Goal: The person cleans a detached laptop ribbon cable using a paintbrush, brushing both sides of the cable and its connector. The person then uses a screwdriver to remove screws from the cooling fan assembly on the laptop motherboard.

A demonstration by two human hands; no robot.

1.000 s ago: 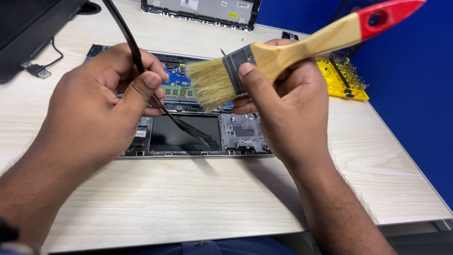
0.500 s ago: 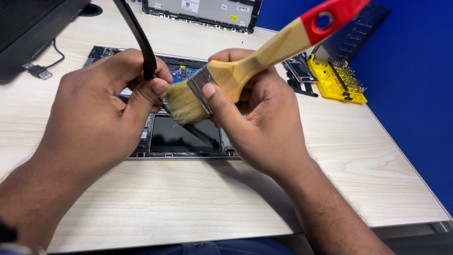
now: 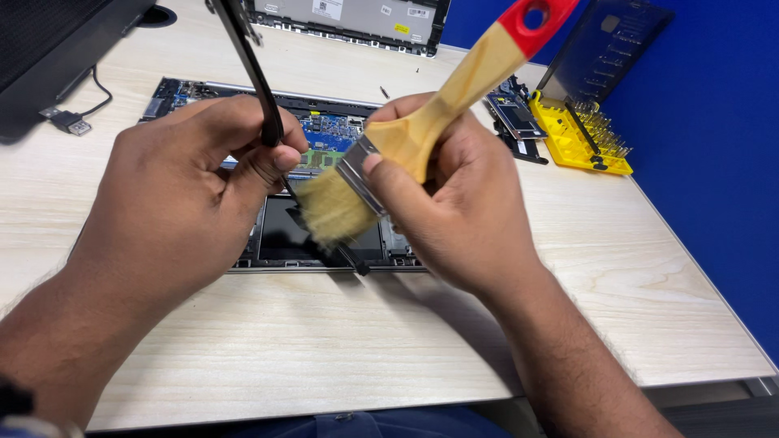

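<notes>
Nearest the camera, the pale wooden table (image 3: 268, 357) is carrying everything, and both forearms are reaching over its front edge. The left hand (image 3: 178, 195) is gripping a thin black strip (image 3: 253, 69), its fingers (image 3: 272, 158) clamped together around the strip, which is rising up and away to the top edge of the view. The right hand (image 3: 454, 203) is holding a paintbrush (image 3: 422, 134), its fingers closed tight on the wooden handle just above the metal ferrule, the red tip pointing up to the right. The pale bristles are pressing against the lower part of the strip, just above an opened laptop base (image 3: 324, 235) lying flat under both hands. Farther right, a yellow screwdriver bit set (image 3: 580, 138) is sitting near the blue wall (image 3: 714, 122). At the far edge a detached panel (image 3: 349, 20) is lying.
</notes>
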